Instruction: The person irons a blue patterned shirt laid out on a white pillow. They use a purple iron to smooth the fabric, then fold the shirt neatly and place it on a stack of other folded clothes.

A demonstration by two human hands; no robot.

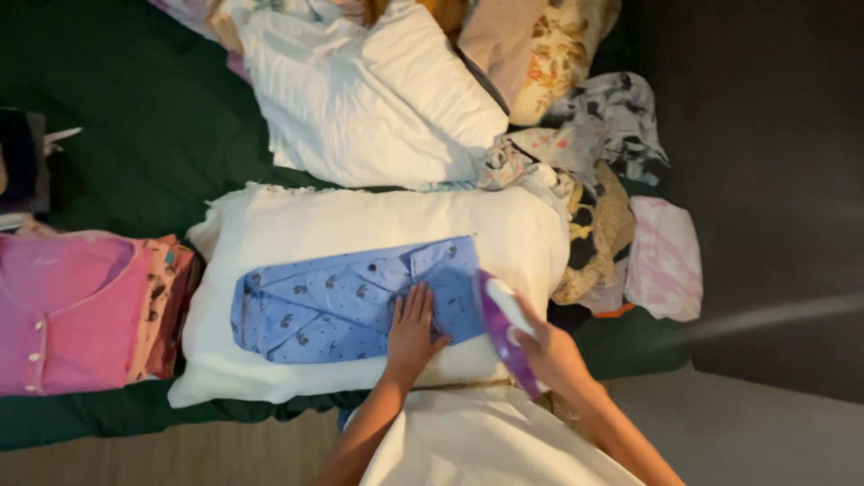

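Two hands: both are working over a white pillow [297, 360] on a dark green cover [135, 117].
Left hand [412, 335]: it is lying flat and open, fingers together, pressing down on the blue shirt [342, 301].
Right hand [551, 353]: it is closing around the handle of a purple and white iron [502, 326], which is tipping up on its side just beside the shirt's right edge.
Blue shirt: it is lying spread out in the middle of the white pillow, small dark shapes all over it.
Pink pile: folded pink clothes [72, 310] are sitting to the left, touching the pillow's edge.
Far side: another white pillow [369, 99] and a heap of mixed clothes [603, 207] are waiting behind.
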